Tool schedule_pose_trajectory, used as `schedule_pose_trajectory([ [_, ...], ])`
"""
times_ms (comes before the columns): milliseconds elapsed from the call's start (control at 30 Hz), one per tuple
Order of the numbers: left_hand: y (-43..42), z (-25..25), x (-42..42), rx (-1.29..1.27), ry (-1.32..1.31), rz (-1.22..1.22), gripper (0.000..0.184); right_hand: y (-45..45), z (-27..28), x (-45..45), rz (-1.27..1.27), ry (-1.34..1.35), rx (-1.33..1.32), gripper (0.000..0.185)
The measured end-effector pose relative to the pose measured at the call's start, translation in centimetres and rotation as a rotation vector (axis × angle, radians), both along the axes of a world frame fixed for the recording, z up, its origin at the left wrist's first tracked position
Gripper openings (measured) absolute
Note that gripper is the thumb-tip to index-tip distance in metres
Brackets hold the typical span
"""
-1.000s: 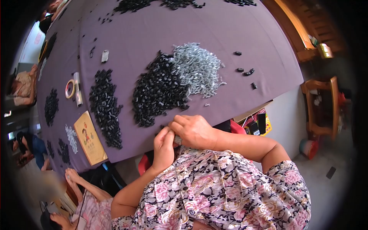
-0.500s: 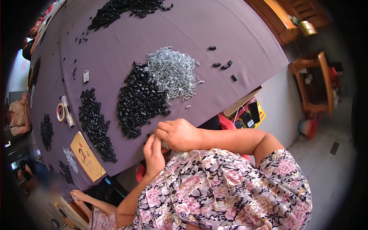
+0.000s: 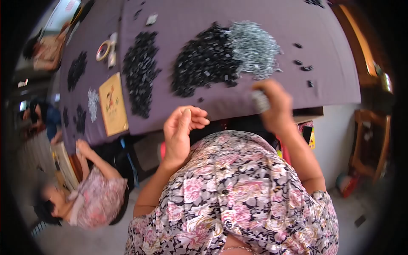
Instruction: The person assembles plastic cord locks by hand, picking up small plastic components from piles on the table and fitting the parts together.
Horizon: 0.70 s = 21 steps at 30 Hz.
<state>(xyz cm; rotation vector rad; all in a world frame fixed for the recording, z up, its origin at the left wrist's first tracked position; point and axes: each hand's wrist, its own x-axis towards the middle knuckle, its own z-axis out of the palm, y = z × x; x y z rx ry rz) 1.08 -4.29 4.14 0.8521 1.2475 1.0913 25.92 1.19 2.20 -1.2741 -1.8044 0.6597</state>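
Observation:
My right hand (image 3: 276, 104), smeared by motion, is raised near the table's front edge with its fingers closed around a grey, speckled clump (image 3: 260, 101) that looks like small springs. Just beyond it lies a heap of silvery springs (image 3: 255, 49), touching a heap of small black plastic parts (image 3: 204, 61). My left hand (image 3: 182, 127) is held up over the near edge, fingers loosely bent and partly apart, with nothing visible in them. A single black part (image 3: 200, 100) lies between the left hand and the heap.
Another black heap (image 3: 141, 76) lies left, beside a yellow booklet (image 3: 112, 104), a tape roll (image 3: 103, 50) and a clear roll (image 3: 112, 53). Several black pieces (image 3: 306, 68) are scattered right. A co-worker (image 3: 95, 193) sits at left; a wooden chair (image 3: 374, 140) stands right.
My hands, together at the table edge before, have separated. The right moved right and up with the grey clump; the left stayed on the left. The view has turned, bringing the co-worker further in.

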Motion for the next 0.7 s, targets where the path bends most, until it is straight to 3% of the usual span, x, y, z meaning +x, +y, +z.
schedule_pose_trajectory([
  [100, -0.2, -0.8, -3.7, 0.036, 0.224, 0.131, 0.023, 1.7, -2.0, 5.0, -0.306, -0.094, -0.051, 0.021],
  [167, -0.6, -2.0, -5.3, 0.002, 0.285, 0.178, 0.019, 2.8, -1.9, 6.8, -0.355, -0.227, -0.069, 0.023],
  [233, -1.7, -5.7, -7.7, 0.133, 0.375, 0.137, 0.018, 1.1, -5.0, 6.9, -0.446, -0.328, 0.12, 0.033],
  [267, -2.0, -6.1, -7.6, 0.179, 0.398, 0.134, 0.016, 1.0, -5.3, 7.3, -0.493, -0.339, 0.013, 0.045],
  [400, -0.7, -6.0, -5.9, 0.296, 0.624, 0.077, 0.017, 1.6, -5.0, 6.1, -0.54, -0.307, 0.053, 0.052],
  [433, -0.1, -5.4, -5.3, 0.314, 0.688, 0.028, 0.018, 1.4, -4.7, 5.6, -0.472, -0.26, 0.106, 0.046],
  [567, 2.8, -4.5, -4.2, 0.363, 0.908, -0.083, 0.015, 0.9, -3.2, 3.0, -0.16, -0.196, -0.138, 0.031],
  [700, 3.3, -5.0, -3.8, 0.458, 0.966, -0.053, 0.01, 0.0, -2.4, 0.8, -0.084, -0.174, -0.249, 0.035],
])
